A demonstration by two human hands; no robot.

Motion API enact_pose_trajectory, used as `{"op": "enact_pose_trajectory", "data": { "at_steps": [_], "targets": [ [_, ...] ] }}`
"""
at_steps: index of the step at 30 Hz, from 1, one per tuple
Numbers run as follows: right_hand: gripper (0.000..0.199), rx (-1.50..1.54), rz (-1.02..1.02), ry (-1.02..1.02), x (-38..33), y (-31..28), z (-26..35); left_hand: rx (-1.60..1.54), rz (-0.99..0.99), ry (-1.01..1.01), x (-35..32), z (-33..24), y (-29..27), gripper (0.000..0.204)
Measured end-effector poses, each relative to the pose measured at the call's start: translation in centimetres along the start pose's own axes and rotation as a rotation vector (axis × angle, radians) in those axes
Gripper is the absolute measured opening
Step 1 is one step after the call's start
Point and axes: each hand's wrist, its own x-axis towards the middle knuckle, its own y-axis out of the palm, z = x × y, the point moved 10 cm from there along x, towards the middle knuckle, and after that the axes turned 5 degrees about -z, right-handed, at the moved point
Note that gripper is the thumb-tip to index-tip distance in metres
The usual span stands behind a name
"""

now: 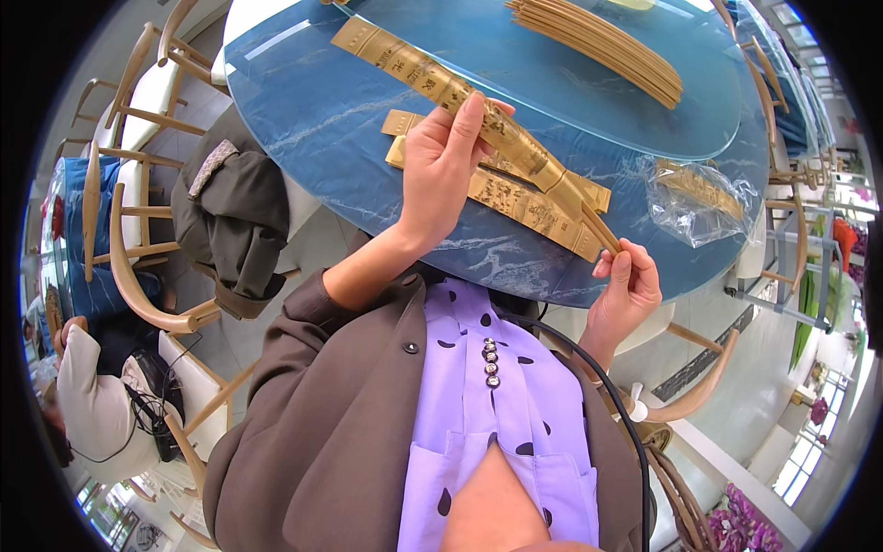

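folded golden fan (478, 106) was held slantwise above the near rim of the blue round table (303, 138). right hand (627, 293) pinched its narrow pivot end; left hand (440, 166) closed loosely round the middle. it looked light, stiff, thin-slatted and probably easy to crack, so best held by both ends. beneath lay two more packaged fans (524, 202), a crumpled plastic bag (701, 198) right, a fan stack (598, 41) farther off, with open tabletop left.

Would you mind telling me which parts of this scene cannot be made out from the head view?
- Gold paper sleeve: its middle is covered by the left hand.
- Chopstick tips: their ends are hidden by the fingers of the right hand.
- Clear bag: glare blurs its contents.
- Chopstick row: the top edge cuts it off.
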Motion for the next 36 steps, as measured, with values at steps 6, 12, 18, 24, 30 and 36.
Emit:
{"op": "enact_pose_trajectory", "data": {
  "at_steps": [6,12,18,24,30,36],
  "targets": [
    [0.012,-0.011,-0.031,-0.071,0.1,-0.3,0.7,-0.015,0.051,-0.028,-0.2,0.7,-0.3,0.028],
    [0.012,-0.037,-0.010,-0.024,-0.9,0.9,0.3,-0.017,0.074,-0.072,-1.6,2.2,1.4,0.026],
    [0.013,-0.004,0.020,-0.004,-0.9,1.0,-0.1,0.020,0.086,-0.024,-2.2,2.1,1.9,0.026],
    [0.017,0.036,0.124,-0.020,-0.7,1.2,0.0,-0.011,0.104,-0.095,-2.0,2.4,1.5,0.029],
    [0.018,0.020,0.106,-0.039,-0.7,1.1,-0.3,0.051,0.100,-0.067,-2.1,2.3,1.5,0.029],
    [0.017,0.049,0.066,0.023,-1.0,0.9,-0.9,0.103,0.096,-0.089,-2.4,2.9,1.2,0.028]
  ]
}}
